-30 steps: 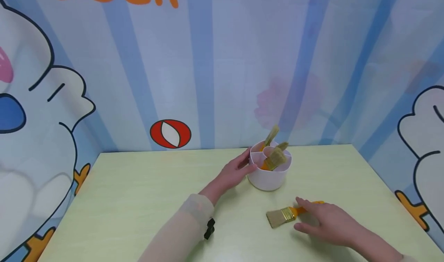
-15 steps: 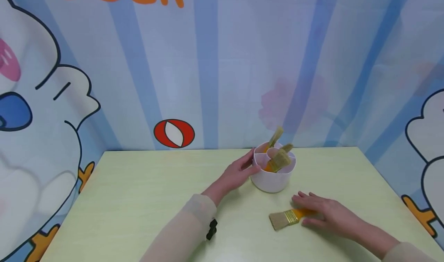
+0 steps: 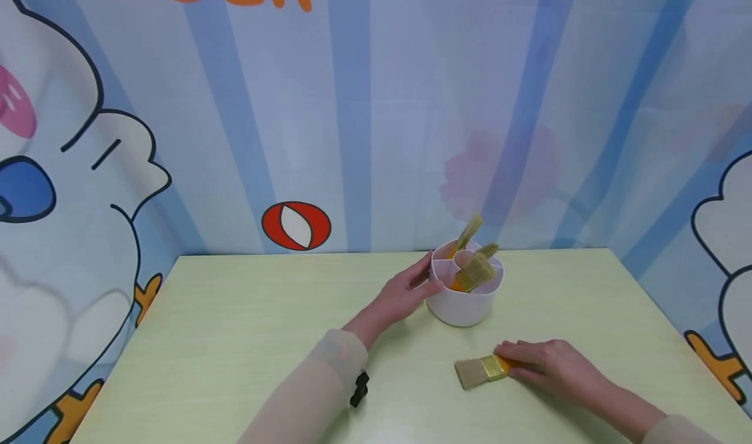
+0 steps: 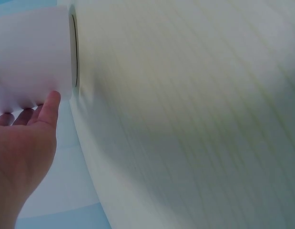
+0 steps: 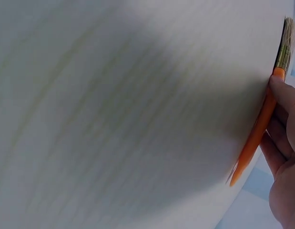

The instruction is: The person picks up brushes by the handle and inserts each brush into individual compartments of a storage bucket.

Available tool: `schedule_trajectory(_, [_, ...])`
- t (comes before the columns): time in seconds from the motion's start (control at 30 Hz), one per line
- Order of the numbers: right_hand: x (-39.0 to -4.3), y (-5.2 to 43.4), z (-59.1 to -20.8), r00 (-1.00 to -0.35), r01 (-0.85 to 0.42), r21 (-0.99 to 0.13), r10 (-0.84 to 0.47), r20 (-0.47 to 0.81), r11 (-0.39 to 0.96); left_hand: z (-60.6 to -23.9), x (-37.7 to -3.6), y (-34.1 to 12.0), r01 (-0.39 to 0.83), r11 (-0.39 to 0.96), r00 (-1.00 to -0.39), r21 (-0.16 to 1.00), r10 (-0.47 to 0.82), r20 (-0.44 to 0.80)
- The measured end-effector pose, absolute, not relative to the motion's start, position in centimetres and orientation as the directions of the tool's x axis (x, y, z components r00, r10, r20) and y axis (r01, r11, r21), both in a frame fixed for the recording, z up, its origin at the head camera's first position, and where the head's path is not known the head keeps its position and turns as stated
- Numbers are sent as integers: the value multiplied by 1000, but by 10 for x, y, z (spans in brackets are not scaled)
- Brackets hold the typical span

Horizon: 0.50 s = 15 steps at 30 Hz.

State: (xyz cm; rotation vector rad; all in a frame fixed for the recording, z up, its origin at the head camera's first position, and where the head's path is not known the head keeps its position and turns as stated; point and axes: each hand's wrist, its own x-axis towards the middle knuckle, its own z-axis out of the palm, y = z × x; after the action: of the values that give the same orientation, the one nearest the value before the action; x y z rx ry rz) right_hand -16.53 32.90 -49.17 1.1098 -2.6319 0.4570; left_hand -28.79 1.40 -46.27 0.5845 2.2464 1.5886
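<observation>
A white round holder (image 3: pixel 457 308) with several compartments stands toward the back of the table, right of the middle. My left hand (image 3: pixel 402 294) grips its left side, the thumb across the front near the rim. In the left wrist view, the fingers of this hand (image 4: pixel 25 143) lie against the holder's smooth wall (image 4: pixel 33 52). Several paintbrushes (image 3: pixel 477 269) lean in the compartments, bristles up. Nearer to me, a flat paintbrush (image 3: pixel 474 372) lies with bristles to the left, and my right hand (image 3: pixel 558 369) pinches its orange handle (image 5: pixel 259 125) close to the metal band.
The pale wooden table (image 3: pixel 264 339) carries the holder and brush. A blue striped backdrop (image 3: pixel 388 104) with cartoon prints rises right behind the table's back edge. A black clip-like piece (image 3: pixel 360 389) sits at my left sleeve.
My right hand has come from above the loose paintbrush to pinching its handle, fingers drawn in. My left hand stays on the holder. The head view has shifted slightly.
</observation>
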Motion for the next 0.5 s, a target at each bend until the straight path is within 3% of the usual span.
schedule_trajectory(0.5, [-162, 317, -494, -708, -662, -137, -555, 438, 737, -463, -286, 13, 171, 284, -860, 943, 510, 2])
